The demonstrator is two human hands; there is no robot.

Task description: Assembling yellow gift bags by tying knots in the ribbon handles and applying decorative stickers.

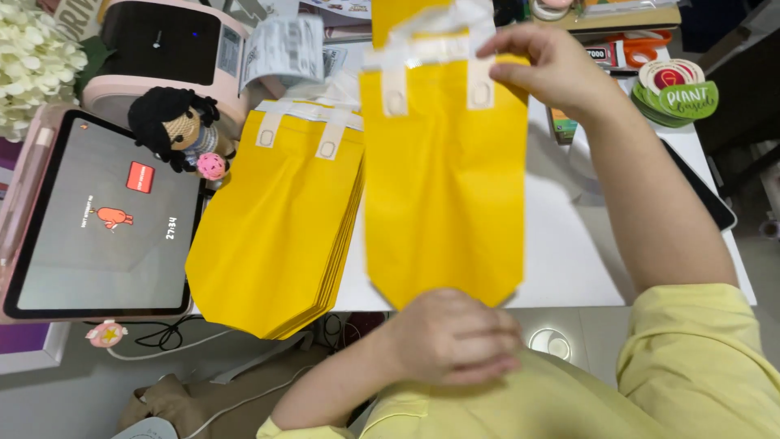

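My right hand (546, 67) pinches the top edge of a flat yellow paper bag (443, 187) with white handle tabs, holding it upright above the white table (569, 252). My left hand (455, 335) grips the bag's bottom edge, fingers closed around it. A stack of several matching yellow bags (280, 219) lies on the table to the left, its lower end hanging over the table's front edge.
A tablet (101, 215) with a lit grey screen lies at the left. A small crocheted doll (179, 126) and a pink label printer (175, 53) with a printed slip sit behind it. Round stickers (674, 93) and a dark flat device (699, 195) lie at the right.
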